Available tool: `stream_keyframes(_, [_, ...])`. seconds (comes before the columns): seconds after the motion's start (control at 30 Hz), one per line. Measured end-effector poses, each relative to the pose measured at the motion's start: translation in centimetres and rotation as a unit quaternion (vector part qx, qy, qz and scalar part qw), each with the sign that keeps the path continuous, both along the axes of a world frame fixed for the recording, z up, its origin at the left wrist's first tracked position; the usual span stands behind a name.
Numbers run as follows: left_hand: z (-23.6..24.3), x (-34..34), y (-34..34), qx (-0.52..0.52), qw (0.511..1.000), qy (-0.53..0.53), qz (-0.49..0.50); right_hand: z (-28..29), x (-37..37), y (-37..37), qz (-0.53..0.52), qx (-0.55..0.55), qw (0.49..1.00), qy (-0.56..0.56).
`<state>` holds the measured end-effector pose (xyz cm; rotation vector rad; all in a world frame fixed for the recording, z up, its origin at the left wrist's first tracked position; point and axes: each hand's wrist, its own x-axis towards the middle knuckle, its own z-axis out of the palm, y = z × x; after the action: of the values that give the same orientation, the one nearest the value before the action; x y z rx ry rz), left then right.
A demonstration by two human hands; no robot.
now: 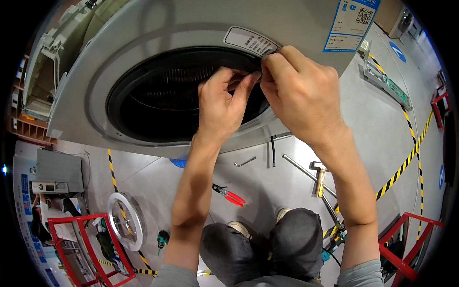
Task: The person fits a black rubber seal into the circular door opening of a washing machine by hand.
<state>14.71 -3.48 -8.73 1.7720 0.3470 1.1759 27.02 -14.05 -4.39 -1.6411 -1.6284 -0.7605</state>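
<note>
Closely, both hands (220,107) (303,93) meet at the black gasket (191,55); pliers (229,195) below.

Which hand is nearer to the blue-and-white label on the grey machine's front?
The right. The right hand is below and to the left of the blue-and-white label; the left hand is also below it but farther left.

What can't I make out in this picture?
In the head view:
Whatever the left hand and right hand may pinch at the black rubber seal: hidden by their fingers.
Drum, lower part: lost in dark shadow.
Grey machine, top: cut off by the upper edge.
Red frame at lower right: cut off by the dark rim.
</note>
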Motion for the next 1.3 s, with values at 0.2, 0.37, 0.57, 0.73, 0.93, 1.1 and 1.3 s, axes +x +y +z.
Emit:
stream_keyframes(0.2, [-0.3, 0.8, -0.4, 0.004, 0.999, -0.033, 0.038, -0.6, -0.9, 0.5, -0.064, 0.061, 0.995, 0.053])
stream_keyframes(0.37, [-0.5, 1.4, -0.9, 0.003, 0.997, -0.034, 0.063, -2.0, -1.0, -0.3, -0.063, 0.04, 0.991, 0.107])
stream_keyframes(0.57, [-1.6, 1.8, -1.5, -0.063, 0.997, -0.052, -0.003, -4.8, -0.1, -1.5, -0.025, 0.067, 0.979, 0.189])
stream_keyframes(0.73, [-2.4, 2.0, -1.3, -0.071, 0.992, -0.085, -0.062, -4.3, -0.4, -0.4, 0.013, 0.092, 0.976, 0.196])
stream_keyframes(0.93, [-2.6, 1.3, -1.0, -0.063, 0.994, -0.063, -0.059, -3.6, -0.3, -0.5, -0.008, 0.053, 0.989, 0.135])
stream_keyframes(1.1, [-1.7, 0.5, -0.7, 0.059, 0.997, 0.031, 0.025, -2.1, 0.8, -0.9, -0.004, -0.023, 0.998, 0.052])
stream_keyframes(1.3, [-1.5, 0.6, -0.5, 0.124, 0.991, 0.025, 0.048, -2.6, 0.7, -0.2, 0.003, 0.033, 0.997, 0.074])
